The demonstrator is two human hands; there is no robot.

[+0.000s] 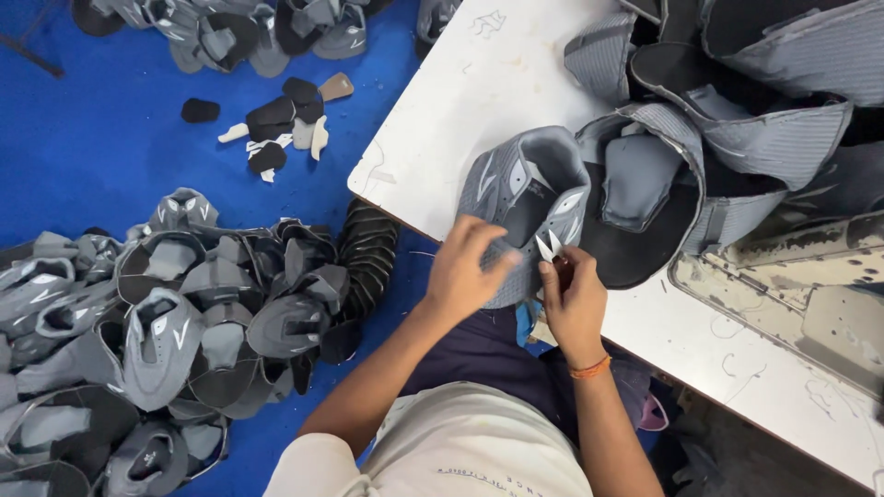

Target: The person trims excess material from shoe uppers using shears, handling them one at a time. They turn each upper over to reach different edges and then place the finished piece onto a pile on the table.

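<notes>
Fingers clamped: thread snips and shoe upper

Your right hand pinches thread snips (blades apart), pointing up-left; your left hand grips the grey shoe upper just beside.

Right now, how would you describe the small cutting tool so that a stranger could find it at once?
Start at the white table and go to its near edge, where both hands work on a grey shoe upper. The snips stick up from the right hand, beside the left hand. They are the only shiny, pointed metal among soft grey fabric.
</notes>
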